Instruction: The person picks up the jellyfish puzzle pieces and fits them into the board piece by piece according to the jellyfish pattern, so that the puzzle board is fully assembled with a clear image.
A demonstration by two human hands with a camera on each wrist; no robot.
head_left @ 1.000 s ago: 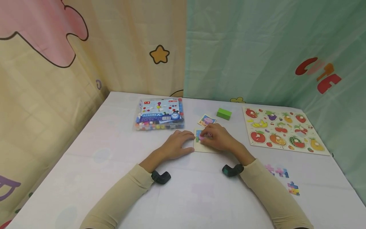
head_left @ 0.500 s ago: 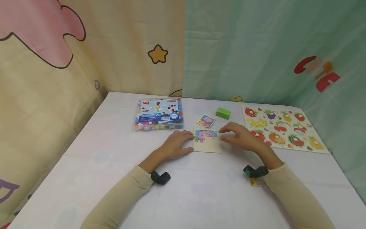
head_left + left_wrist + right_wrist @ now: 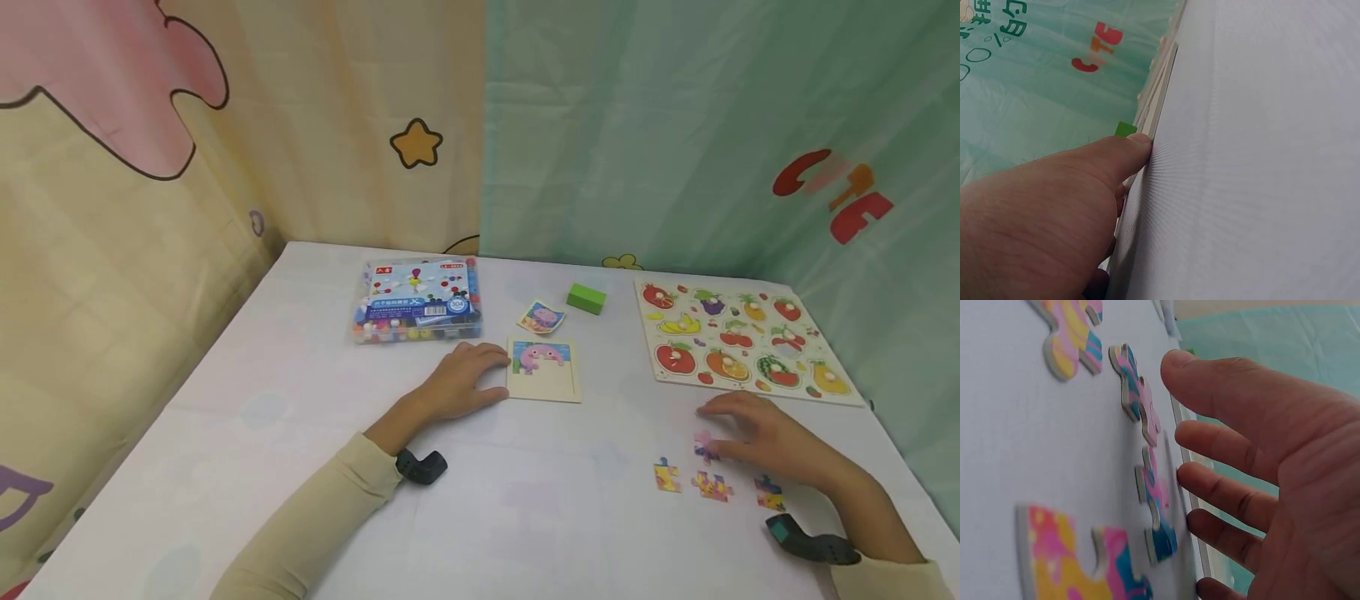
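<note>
My left hand (image 3: 465, 381) lies on the white table, its fingertips at the left edge of a small square wooden puzzle board (image 3: 546, 387). Joined jigsaw pieces (image 3: 542, 353) showing a pink animal's head fill the upper part of that board; bare wood shows below. Over several loose jigsaw pieces (image 3: 712, 486) on the right, my right hand (image 3: 776, 442) hovers with thumb and fingers spread, holding nothing. Its thumb is near a pink piece (image 3: 705, 447). In the right wrist view, the fingers stand apart from the pink and blue pieces (image 3: 1136, 394).
Behind the board lies a small picture card (image 3: 542, 317), with a green block (image 3: 587, 298) beside it. A clear plastic box (image 3: 417, 300) of coloured beads stands back left. The fruit puzzle board (image 3: 750, 342) lies at right. Curtains border the table's back and sides.
My right hand has let go of a pink piece on the puzzle board and moved right and nearer, over the loose pieces. My left hand has stayed at the board's edge.
</note>
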